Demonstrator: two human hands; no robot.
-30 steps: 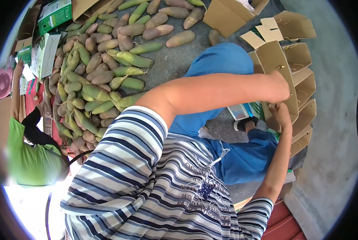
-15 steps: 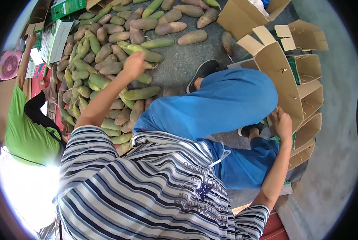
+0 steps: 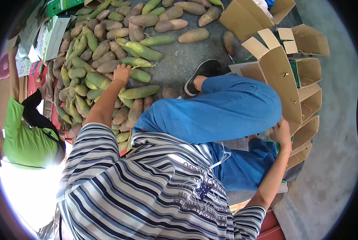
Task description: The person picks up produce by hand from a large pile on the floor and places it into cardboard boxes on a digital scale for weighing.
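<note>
Two hands: well apart, with the raised blue knee (image 3: 235, 105) between them.
Left hand (image 3: 122, 75): back upward, fingers bent down onto the vegetables; whether they have closed round one or merely rest there, I cannot tell.
Green vegetable (image 3: 135, 62): just beyond those fingers, its tapered end toward open floor; it lies on top, which probably lets an arm come at it from above.
Vegetable pile (image 3: 101, 50): green and brownish-purple pieces heaped on the grey floor (image 3: 173, 66), pointing many ways; their rounded bodies likely settle into one another's gaps, so the heap holds without walls.
Loose vegetable (image 3: 193, 35): flat on the floor, apart from the heap, with nothing to lean on.
Right hand (image 3: 282, 134): beside the knee, near the lower part of the open box, fingers curled; its inner side is hidden, so I cannot tell what it holds. It may be steadying the cardboard.
Open box (image 3: 281, 76): just beside the knee, flaps spread, apparently set there for easy reach.
Row of boxes (image 3: 310, 73): close together behind it, cord handles showing, perhaps packed tightly to save room.
Shoe (image 3: 210, 66): planted on the floor, likely for balance.
Co-worker (image 3: 31, 144): in green, across the pile, one arm stretched out.
</note>
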